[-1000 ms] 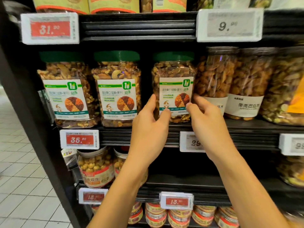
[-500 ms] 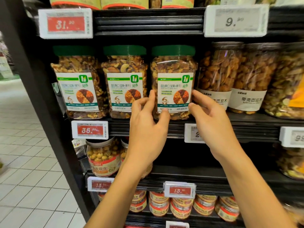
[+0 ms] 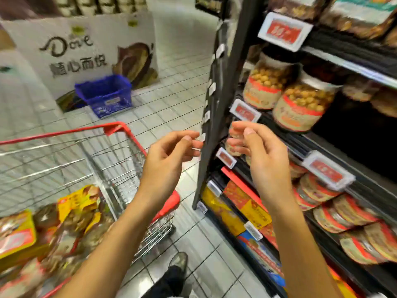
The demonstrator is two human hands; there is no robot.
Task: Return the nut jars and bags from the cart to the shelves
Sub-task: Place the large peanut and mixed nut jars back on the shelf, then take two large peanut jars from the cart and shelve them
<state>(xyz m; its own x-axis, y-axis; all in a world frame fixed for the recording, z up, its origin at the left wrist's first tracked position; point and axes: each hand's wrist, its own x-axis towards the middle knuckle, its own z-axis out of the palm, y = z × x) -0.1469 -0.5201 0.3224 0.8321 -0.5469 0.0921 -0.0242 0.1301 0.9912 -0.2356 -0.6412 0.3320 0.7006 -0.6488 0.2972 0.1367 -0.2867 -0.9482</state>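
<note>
The wire cart [image 3: 120, 151] with a red rim stands at the lower left. Several yellow and brown nut bags [image 3: 64, 222] lie in it. The black shelves [image 3: 214, 125] rise on the right, with peanut jars [image 3: 300, 104] on a middle shelf and flat round tins [image 3: 343, 211] lower down. My left hand [image 3: 169, 155] hovers over the cart's far corner, fingers loosely curled, holding nothing. My right hand [image 3: 262, 155] is raised in front of the shelf edge, fingers apart and empty. The view is blurred by motion.
A blue plastic basket [image 3: 105, 95] sits on the tiled floor before a white chocolate display stand [image 3: 86, 50]. Price tags [image 3: 245, 110] line the shelf fronts. Yellow and red boxes [image 3: 236, 207] fill the bottom shelves. My shoe [image 3: 178, 263] shows on the floor beside the cart.
Both hands have let go of the green-lidded jar on the shelf. The view has swung left and down, bringing the cart and floor into sight.
</note>
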